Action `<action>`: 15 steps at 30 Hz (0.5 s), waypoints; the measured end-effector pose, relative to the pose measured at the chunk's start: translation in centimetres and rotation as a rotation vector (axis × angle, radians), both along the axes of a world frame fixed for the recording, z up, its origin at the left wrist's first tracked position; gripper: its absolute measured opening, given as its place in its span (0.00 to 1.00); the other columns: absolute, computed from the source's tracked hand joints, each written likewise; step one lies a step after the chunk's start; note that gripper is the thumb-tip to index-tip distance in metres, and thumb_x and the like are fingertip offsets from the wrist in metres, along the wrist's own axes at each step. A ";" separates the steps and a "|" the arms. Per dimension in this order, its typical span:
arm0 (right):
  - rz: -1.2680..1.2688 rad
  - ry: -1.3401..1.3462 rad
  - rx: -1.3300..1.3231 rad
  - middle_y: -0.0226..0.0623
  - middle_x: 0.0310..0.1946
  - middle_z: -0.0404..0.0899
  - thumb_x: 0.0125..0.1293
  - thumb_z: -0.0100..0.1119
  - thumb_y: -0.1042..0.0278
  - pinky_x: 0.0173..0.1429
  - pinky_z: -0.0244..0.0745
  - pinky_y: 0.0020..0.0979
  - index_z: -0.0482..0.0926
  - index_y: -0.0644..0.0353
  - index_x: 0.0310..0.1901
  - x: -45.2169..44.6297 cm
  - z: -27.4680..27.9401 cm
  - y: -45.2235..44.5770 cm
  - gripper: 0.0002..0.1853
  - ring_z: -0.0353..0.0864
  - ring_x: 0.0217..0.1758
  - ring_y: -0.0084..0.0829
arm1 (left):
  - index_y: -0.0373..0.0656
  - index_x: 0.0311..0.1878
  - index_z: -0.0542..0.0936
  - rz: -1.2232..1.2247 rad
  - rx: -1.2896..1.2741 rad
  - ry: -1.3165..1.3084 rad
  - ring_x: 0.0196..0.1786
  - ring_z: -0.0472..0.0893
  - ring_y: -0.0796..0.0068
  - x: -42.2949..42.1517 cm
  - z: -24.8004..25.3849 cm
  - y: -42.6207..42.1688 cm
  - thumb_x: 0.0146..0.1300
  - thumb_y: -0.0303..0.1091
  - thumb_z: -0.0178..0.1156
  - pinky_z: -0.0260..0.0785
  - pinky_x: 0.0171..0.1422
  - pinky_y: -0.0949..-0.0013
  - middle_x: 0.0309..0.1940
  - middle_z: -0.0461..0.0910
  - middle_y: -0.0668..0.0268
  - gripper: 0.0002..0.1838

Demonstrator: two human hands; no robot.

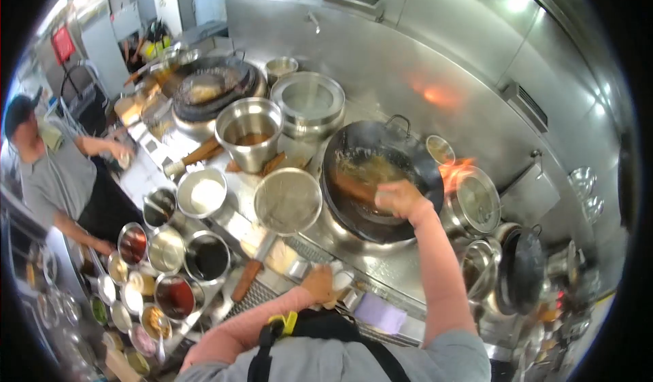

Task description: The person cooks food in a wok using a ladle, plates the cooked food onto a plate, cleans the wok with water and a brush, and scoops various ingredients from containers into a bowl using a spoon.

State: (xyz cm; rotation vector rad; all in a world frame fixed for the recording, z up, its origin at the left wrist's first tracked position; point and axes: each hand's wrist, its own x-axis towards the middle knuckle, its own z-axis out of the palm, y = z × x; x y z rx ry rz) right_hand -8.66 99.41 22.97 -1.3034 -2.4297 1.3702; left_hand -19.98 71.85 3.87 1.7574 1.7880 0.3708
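My right hand (401, 200) is closed on a long brown wok brush (355, 186), blurred by motion, inside a large black wok (430, 161). Cloudy liquid with foam lies in the wok around the brush. My left hand (318, 284) is low at the counter's front edge, its fingers curled by a small whitish object (342, 279) that I cannot make out. A round strainer (288, 202) with a wooden handle (247, 280) rests between the two hands and the seasoning pots. Beside my left hand lies a folded lilac cloth (379, 313).
Orange flames (457, 170) rise right of the wok, near a metal pot (478, 202). Steel pots (249, 137) stand behind the strainer. Several sauce containers (207, 256) crowd the left. A co-worker (58, 178) stands at far left, near another wok (211, 86).
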 end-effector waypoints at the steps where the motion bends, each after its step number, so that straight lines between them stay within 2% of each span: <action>1: 0.211 0.043 0.186 0.38 0.35 0.85 0.53 0.73 0.51 0.33 0.77 0.31 0.82 0.60 0.55 1.9 -0.5 0.9 0.30 0.82 0.27 0.32 | 0.28 0.66 0.65 -0.012 -0.039 -0.139 0.60 0.74 0.43 -1.6 -0.6 -0.1 0.52 0.39 0.63 0.67 0.64 0.51 0.62 0.70 0.38 0.39; 2: 0.409 0.082 0.378 0.40 0.37 0.86 0.53 0.72 0.50 0.38 0.79 0.33 0.83 0.60 0.53 3.4 -0.9 1.9 0.29 0.85 0.31 0.35 | 0.28 0.66 0.65 -0.028 -0.086 -0.274 0.61 0.75 0.46 -3.3 -0.9 -0.2 0.52 0.38 0.63 0.68 0.63 0.53 0.61 0.71 0.41 0.39; 4: 0.231 -0.129 0.257 0.41 0.38 0.87 0.54 0.71 0.57 0.36 0.79 0.32 0.86 0.59 0.48 1.7 2.1 2.2 0.21 0.84 0.34 0.33 | 0.30 0.68 0.63 0.140 -0.247 -0.888 0.62 0.76 0.52 -5.4 0.3 -1.5 0.53 0.37 0.63 0.70 0.64 0.55 0.62 0.73 0.45 0.40; 5: 0.144 -0.254 0.172 0.43 0.41 0.87 0.55 0.70 0.57 0.38 0.80 0.33 0.86 0.59 0.49 -0.3 2.5 3.6 0.22 0.85 0.37 0.34 | 0.31 0.70 0.62 0.238 -0.355 -1.194 0.62 0.77 0.54 -5.6 1.3 -2.6 0.53 0.36 0.62 0.70 0.65 0.56 0.62 0.74 0.47 0.41; 6: 0.061 -0.379 0.084 0.45 0.43 0.87 0.55 0.69 0.57 0.41 0.81 0.34 0.85 0.59 0.50 -1.3 1.8 4.4 0.22 0.87 0.40 0.35 | 0.31 0.69 0.63 0.257 -0.331 -1.323 0.61 0.78 0.53 -5.5 2.5 -3.4 0.53 0.37 0.63 0.71 0.64 0.56 0.60 0.75 0.48 0.40; 8: -0.506 0.312 0.120 0.48 0.44 0.86 0.57 0.66 0.57 0.46 0.81 0.40 0.84 0.56 0.53 -4.0 -9.2 7.7 0.22 0.87 0.44 0.44 | 0.30 0.67 0.65 0.312 -0.260 -1.605 0.58 0.79 0.52 -4.7 5.2 -4.6 0.52 0.39 0.64 0.73 0.63 0.57 0.56 0.78 0.48 0.40; 10: -0.230 -0.016 0.486 0.50 0.44 0.85 0.56 0.66 0.57 0.54 0.78 0.44 0.82 0.55 0.56 -6.7 -10.2 4.4 0.25 0.85 0.47 0.50 | 0.30 0.69 0.63 0.306 -0.384 -1.647 0.58 0.79 0.49 -4.8 7.2 -5.3 0.56 0.42 0.65 0.72 0.65 0.56 0.57 0.77 0.47 0.41; 11: -0.198 0.040 0.519 0.50 0.44 0.84 0.57 0.64 0.55 0.57 0.76 0.45 0.83 0.55 0.55 -6.3 -8.2 0.3 0.24 0.83 0.49 0.52 | 0.31 0.69 0.62 0.292 -0.373 -1.695 0.55 0.81 0.49 -4.7 8.2 -5.6 0.59 0.44 0.65 0.74 0.62 0.55 0.57 0.77 0.47 0.41; 12: -0.162 0.098 0.550 0.50 0.45 0.84 0.58 0.62 0.53 0.59 0.74 0.45 0.83 0.55 0.53 -5.9 -5.9 -3.1 0.23 0.82 0.50 0.53 | 0.31 0.69 0.62 0.349 -0.334 -1.618 0.54 0.81 0.50 -5.0 8.3 -5.7 0.60 0.43 0.65 0.74 0.61 0.56 0.57 0.78 0.47 0.40; 13: -0.109 0.125 0.617 0.51 0.45 0.84 0.59 0.58 0.51 0.60 0.74 0.45 0.86 0.54 0.47 -5.5 -5.9 -2.3 0.20 0.83 0.51 0.51 | 0.31 0.69 0.62 0.407 -0.285 -1.543 0.53 0.82 0.51 -5.2 8.2 -5.6 0.60 0.43 0.65 0.75 0.60 0.56 0.57 0.78 0.47 0.39; 14: -0.013 -0.189 0.515 0.51 0.45 0.84 0.60 0.55 0.52 0.60 0.74 0.43 0.87 0.53 0.42 -6.5 -4.2 1.4 0.18 0.83 0.52 0.49 | 0.31 0.69 0.62 0.479 -0.248 -1.474 0.52 0.83 0.51 -4.9 8.2 -6.1 0.61 0.43 0.64 0.76 0.59 0.56 0.56 0.78 0.48 0.39; 15: -0.045 -0.208 0.453 0.52 0.45 0.83 0.58 0.56 0.53 0.59 0.75 0.42 0.87 0.54 0.41 -4.5 2.0 1.1 0.18 0.83 0.52 0.48 | 0.32 0.69 0.63 0.607 -0.245 -1.506 0.48 0.84 0.55 -4.2 9.5 -6.7 0.63 0.41 0.63 0.78 0.54 0.59 0.55 0.79 0.49 0.36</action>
